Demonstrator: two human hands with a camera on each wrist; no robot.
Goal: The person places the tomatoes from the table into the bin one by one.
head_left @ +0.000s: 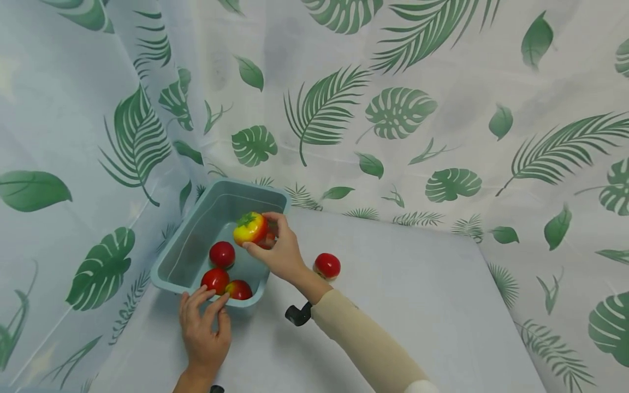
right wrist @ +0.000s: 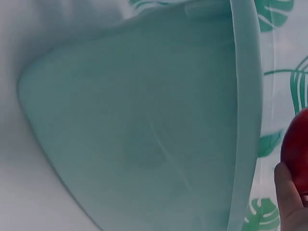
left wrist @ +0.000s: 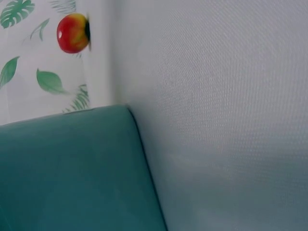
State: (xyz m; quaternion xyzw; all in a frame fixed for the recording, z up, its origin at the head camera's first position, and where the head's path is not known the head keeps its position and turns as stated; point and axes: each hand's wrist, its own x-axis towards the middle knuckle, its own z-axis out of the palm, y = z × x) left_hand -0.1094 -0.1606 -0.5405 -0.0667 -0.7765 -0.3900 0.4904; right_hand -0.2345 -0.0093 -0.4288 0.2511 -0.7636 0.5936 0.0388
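Leaf-printed cloth (head_left: 398,112) stands behind and to the left of a pale counter (head_left: 403,284), its pattern of green fronds and broad leaves reaching down to the surface. On the counter, toward the left, sits a blue-green bin (head_left: 169,275). Above its inside, near its right-hand side, the right hand (head_left: 280,251) holds a yellow-and-red fruit (head_left: 249,229), its grip clamped around it with thumb and fingers on opposite sides and the green cap facing up. Under it, three red fruits lie in the bin: one by itself (head_left: 222,255), and a pair (head_left: 214,280) next to the near wall. At that near rim, the left hand (head_left: 206,325) rests its fingertips, fingers apart and relaxed. One more red fruit (head_left: 327,266) sits on the counter, outside the bin, just beyond the right wrist. A black fitting (head_left: 297,315) shows beneath that wrist.
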